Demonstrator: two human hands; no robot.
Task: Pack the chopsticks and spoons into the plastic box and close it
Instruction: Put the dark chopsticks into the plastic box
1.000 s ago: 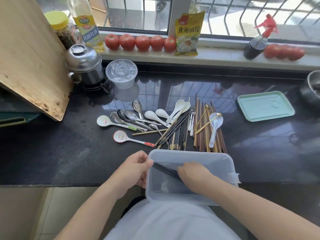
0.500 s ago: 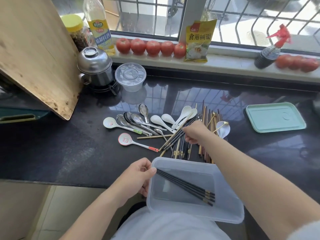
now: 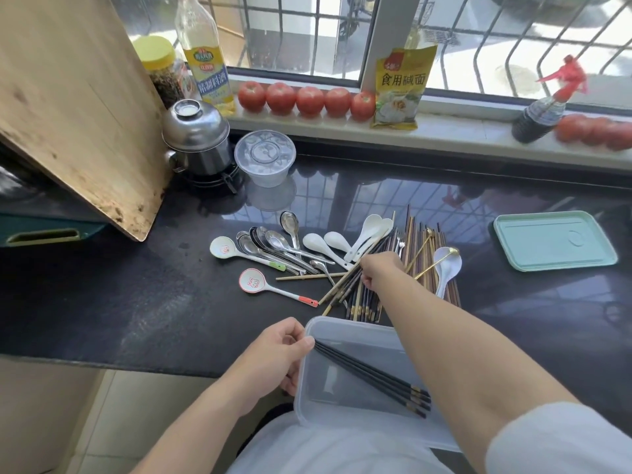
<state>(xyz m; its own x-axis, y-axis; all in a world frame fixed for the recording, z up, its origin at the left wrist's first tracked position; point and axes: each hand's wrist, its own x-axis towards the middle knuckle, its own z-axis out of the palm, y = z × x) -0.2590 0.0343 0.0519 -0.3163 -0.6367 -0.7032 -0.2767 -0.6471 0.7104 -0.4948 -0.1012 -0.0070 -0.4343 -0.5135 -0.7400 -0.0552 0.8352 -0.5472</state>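
Since half a second ago almost nothing has moved: the right hand (image 3: 378,270) is still over the pile of chopsticks (image 3: 362,295), and the left hand (image 3: 273,354) is still on the plastic box (image 3: 355,336).

Right-hand fingers are curled down onto the dark chopsticks in the pile and seem to pinch some of them. Left-hand fingers are bent round the left wall of the box, with the thumb over its rim, holding it tight.

This clear box sits at the front edge of the countertop (image 3: 119,302) and sticks out over it, toward the person. Inside it lie a few black chopsticks (image 3: 372,379), slanting from the back left corner to the front right.

Just behind the box is the chopstick pile. Left of the pile lie the spoons (image 3: 273,248), some metal and some white. One white spoon (image 3: 444,268) lies on the brown chopsticks at the right.

A green lid (image 3: 554,239) lies flat near the right edge, well apart from the box.
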